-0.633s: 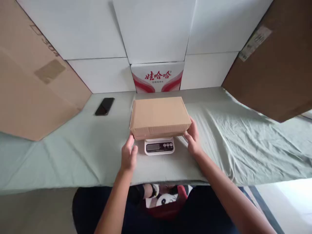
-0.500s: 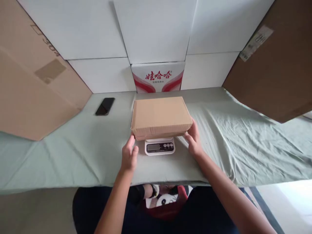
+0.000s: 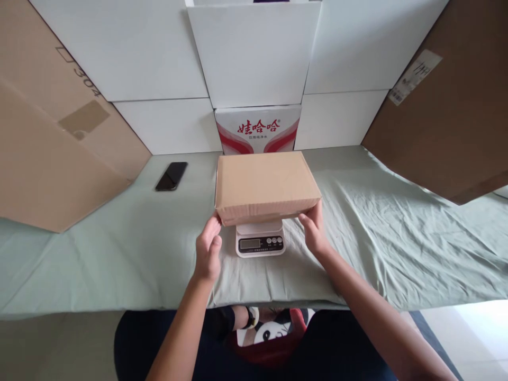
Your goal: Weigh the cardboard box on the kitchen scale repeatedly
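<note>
A plain brown cardboard box point(image 3: 264, 185) is held just above a small white digital kitchen scale point(image 3: 260, 243), whose platform and display show beneath the box's near edge. My left hand point(image 3: 208, 248) grips the box at its near left corner, fingertips under the edge. At the near right corner, my right hand point(image 3: 314, 230) holds the box from the side and below. The scale stands on a pale green cloth point(image 3: 119, 254) that covers the table.
A black phone point(image 3: 171, 175) lies on the cloth at the back left. White boxes line the back, one point(image 3: 257, 129) with red print right behind the brown box. Large brown cardboard sheets lean at the left point(image 3: 51, 143) and right point(image 3: 448, 116).
The box has risen slightly off the scale and more of the scale's platform now shows. Both hands moved up with it at its near corners.
</note>
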{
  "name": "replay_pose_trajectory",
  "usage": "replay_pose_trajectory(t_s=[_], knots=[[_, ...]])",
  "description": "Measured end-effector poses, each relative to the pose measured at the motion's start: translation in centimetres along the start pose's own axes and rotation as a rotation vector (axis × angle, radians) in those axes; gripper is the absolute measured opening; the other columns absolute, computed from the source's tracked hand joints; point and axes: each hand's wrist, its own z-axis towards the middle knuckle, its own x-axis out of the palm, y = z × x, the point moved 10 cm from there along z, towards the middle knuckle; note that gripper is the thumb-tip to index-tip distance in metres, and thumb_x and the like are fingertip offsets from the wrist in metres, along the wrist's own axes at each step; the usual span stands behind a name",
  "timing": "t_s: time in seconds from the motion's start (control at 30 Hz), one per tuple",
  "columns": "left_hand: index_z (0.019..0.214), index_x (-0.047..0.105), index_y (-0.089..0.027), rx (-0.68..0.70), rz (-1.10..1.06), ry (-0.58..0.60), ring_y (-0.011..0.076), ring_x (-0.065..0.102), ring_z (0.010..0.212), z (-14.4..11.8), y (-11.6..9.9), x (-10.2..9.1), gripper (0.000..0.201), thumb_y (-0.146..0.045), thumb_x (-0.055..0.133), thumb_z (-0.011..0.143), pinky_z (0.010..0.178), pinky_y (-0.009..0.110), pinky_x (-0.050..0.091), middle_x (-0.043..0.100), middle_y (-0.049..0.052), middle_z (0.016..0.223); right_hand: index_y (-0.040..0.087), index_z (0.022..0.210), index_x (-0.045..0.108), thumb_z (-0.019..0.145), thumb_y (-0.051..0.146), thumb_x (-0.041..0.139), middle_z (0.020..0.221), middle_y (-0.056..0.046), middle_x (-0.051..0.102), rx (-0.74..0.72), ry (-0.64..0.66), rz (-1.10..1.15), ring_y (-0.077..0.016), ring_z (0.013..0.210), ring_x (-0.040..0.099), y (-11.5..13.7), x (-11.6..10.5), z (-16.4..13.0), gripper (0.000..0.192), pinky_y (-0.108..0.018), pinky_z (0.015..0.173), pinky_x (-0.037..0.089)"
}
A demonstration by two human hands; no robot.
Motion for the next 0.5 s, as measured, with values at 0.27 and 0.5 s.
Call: replay_pose_trajectory(t_s=[0.27,0.5], knots=[[0.118,0.072,-0.02,-0.035,-0.089,-0.046,0.0298,0.07,0.125,12.8,3.4,2.4,0.057,-0.069,0.061,0.089,0.108,0.041,0.053,0.076,0.015,0.122,0.033,0.149,0.035,0.085,0.062,0.065,0.158,-0.011,0.048,-0.09,-0.031,0.032,-0.0366,0.145,0.049,-3.2,0.5,8.8,0.076,-0.061,0.124,0.041],[0.103,0.067,-0.021,-0.147,-0.069,-0.113,0.0264,0.074,0.111,13.5,9.5,2.2,0.05,-0.068,0.062,0.086,0.099,0.039,0.057,0.076,0.012,0.107,0.034,0.148,0.035,0.085,0.053,0.064,0.162,-0.008,0.047,0.023,0.009,0.071,-0.0344,0.144,0.051,-8.8,1.2,9.8,0.072,-0.061,0.127,0.036]])
